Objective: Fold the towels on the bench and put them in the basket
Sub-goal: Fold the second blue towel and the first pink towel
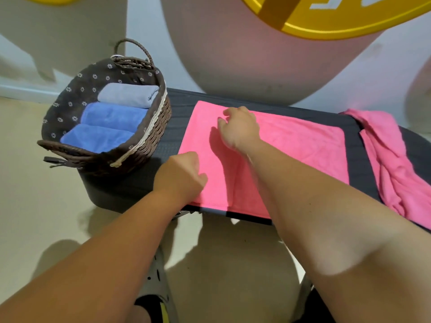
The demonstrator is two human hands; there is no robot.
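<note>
A pink towel [300,145] lies spread flat across the dark bench [177,106]. My left hand [184,174] sits at the towel's near left edge with its fingers curled onto the cloth; whether it pinches the edge is hidden. My right hand [238,129] hovers over the towel's far left part, fingers loosely bent, nothing visibly in it. A wicker basket [149,136] with a dark flowered lining stands on the bench's left end. Inside it lie two folded blue towels [109,117] and a folded grey towel [128,94].
A second pink towel [391,166] lies crumpled on the right end of the bench and hangs over its front edge. A large pale rounded shape [245,54] stands behind the bench. Beige floor [35,183] lies to the left and in front.
</note>
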